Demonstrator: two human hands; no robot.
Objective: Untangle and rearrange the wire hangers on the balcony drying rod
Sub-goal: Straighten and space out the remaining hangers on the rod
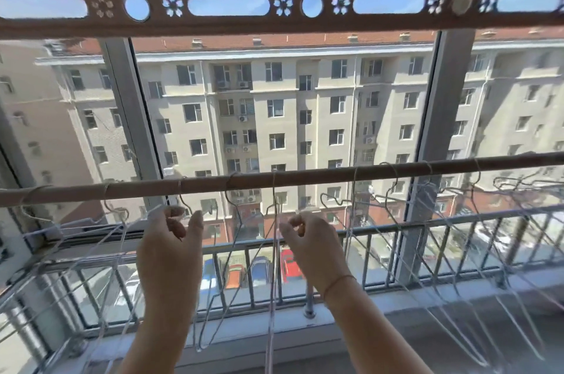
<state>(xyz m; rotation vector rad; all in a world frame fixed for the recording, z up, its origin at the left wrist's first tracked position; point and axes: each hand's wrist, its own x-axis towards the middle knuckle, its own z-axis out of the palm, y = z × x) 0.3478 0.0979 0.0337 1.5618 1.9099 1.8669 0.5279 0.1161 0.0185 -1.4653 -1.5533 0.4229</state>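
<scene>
A glazed balcony looks out through tall grey-framed windows onto a sunlit beige apartment block with a red tiled roof. Nearest the camera, two bare forearms reach up and forward. The left hand is raised with thumb and fingers curled loosely and a gap between them; thin wire passes by its fingertips, but whether it pinches any cannot be told. The right hand, a thin cord bracelet at its wrist, has thumb and forefinger pressed together on the neck of a thin pale wire hanger hanging between the two hands. Just above, the long brown round drying rod crosses the view, with more wire hangers hooked along it, bunched and overlapping at left and right. Beyond stand a grey metal railing and, far below, parked cars.
</scene>
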